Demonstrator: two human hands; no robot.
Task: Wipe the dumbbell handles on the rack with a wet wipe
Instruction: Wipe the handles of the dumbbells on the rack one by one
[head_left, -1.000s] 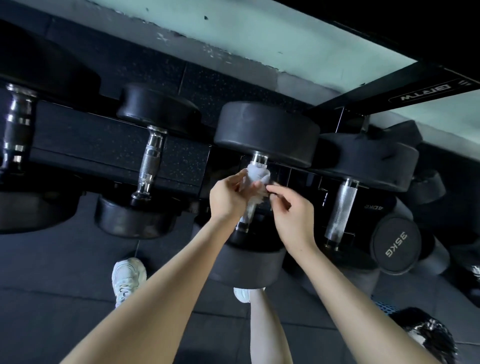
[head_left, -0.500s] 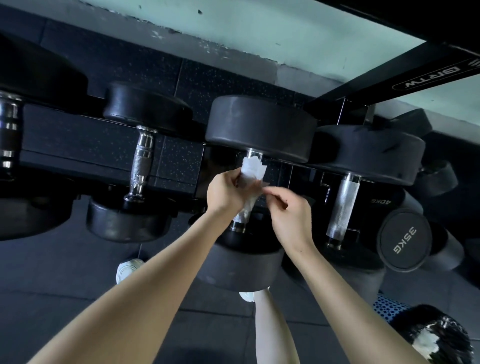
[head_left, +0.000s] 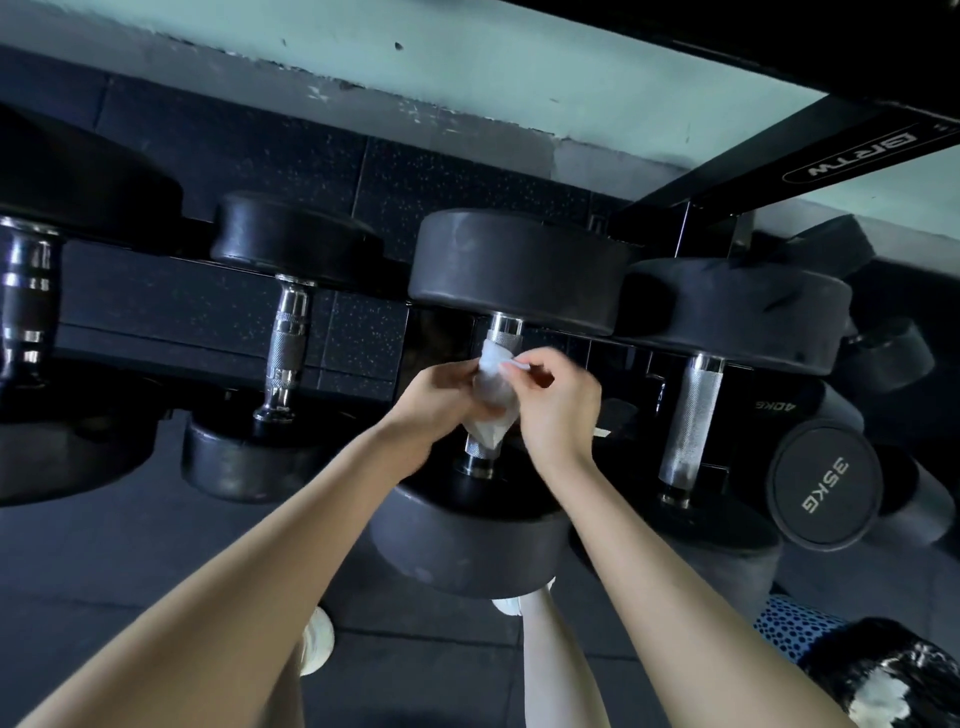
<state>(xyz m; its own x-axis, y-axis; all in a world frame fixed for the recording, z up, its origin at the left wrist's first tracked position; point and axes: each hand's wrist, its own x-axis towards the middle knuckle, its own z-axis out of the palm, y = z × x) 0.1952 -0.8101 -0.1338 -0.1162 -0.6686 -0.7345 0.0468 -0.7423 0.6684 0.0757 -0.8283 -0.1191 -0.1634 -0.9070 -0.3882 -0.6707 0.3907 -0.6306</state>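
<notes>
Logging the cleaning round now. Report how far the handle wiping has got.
Done: cannot tell; no handle looks visibly wiped. In hand: the wet wipe is wrapped round the middle handle, left hand gripping it, right hand pinching its upper edge. Left: right handle, left handle and far-left handle carry no wipe.

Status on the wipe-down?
Left hand grips wet wipe around middle dumbbell handle. Right hand pinches its top corner. Nothing blocking the handle.
</notes>
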